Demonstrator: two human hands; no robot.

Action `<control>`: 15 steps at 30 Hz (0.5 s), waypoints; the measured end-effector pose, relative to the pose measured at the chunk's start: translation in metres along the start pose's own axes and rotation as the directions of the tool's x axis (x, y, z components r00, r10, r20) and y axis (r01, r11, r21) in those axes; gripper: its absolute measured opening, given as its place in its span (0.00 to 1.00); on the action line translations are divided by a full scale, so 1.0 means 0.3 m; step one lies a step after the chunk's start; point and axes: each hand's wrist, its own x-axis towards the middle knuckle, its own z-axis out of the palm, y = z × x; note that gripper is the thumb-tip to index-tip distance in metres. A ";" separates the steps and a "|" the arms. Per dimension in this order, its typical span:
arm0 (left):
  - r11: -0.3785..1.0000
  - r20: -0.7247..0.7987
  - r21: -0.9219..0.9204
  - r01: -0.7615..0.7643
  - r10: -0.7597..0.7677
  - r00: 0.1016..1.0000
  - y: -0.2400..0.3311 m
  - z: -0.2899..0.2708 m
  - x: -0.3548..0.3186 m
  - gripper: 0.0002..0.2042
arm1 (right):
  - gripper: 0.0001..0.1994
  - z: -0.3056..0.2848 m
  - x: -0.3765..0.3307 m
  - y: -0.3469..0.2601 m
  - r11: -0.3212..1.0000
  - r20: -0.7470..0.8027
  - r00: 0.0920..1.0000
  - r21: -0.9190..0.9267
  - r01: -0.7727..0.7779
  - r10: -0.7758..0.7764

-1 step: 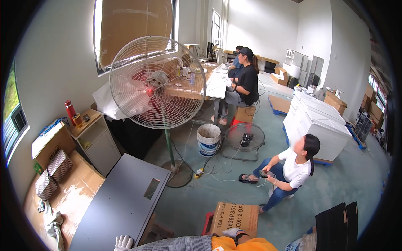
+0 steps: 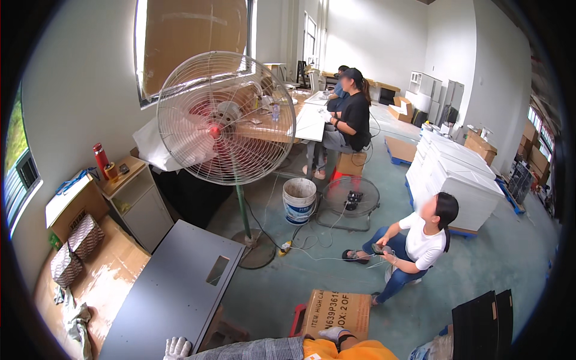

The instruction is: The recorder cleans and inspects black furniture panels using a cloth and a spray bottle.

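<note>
My left hand (image 2: pixel 177 348), in a white glove, lies at the lower edge on a large grey panel (image 2: pixel 171 285). Its fingers are stretched out and nothing shows in them. The panel has a rectangular cut-out near its right edge and several small holes. My right hand (image 2: pixel 332 333), also in white, is low in the middle, in front of a cardboard box (image 2: pixel 337 309), with a black band at its wrist. Its fingers are too small and partly hidden to tell their shape. A grey checked sleeve (image 2: pixel 252 348) runs towards my left hand.
A big pedestal fan (image 2: pixel 215 132) stands beyond the panel, near a white bucket (image 2: pixel 299 201) and a floor fan (image 2: pixel 351 203). Cables cross the floor. A seated person (image 2: pixel 420 246) holds a phone at right. Two people work at a far table. White panels (image 2: pixel 453 177) are stacked at right.
</note>
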 end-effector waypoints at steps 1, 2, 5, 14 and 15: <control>1.000 -0.016 -0.002 -0.005 0.005 1.000 0.000 0.000 -0.003 0.23 | 0.29 -0.001 -0.012 -0.007 1.000 0.001 1.000 -0.001 -0.001 0.001; 1.000 -0.032 -0.004 -0.010 0.010 0.999 -0.001 0.000 -0.005 0.23 | 0.29 -0.003 -0.024 -0.014 1.000 -0.003 1.000 -0.009 -0.005 0.005; 1.000 -0.060 -0.005 -0.012 0.011 0.998 0.000 0.003 -0.016 0.23 | 0.30 -0.006 -0.047 -0.040 0.998 -0.011 1.000 -0.062 -0.010 0.010; 1.000 -0.126 -0.005 -0.016 0.016 0.992 0.005 0.018 -0.029 0.23 | 0.30 0.002 0.015 -0.004 0.992 0.015 1.000 -0.127 -0.005 0.007; 1.000 -0.122 0.005 -0.025 0.026 0.992 0.004 0.014 -0.034 0.23 | 0.30 0.001 0.014 -0.004 0.990 0.012 1.000 -0.143 0.008 -0.007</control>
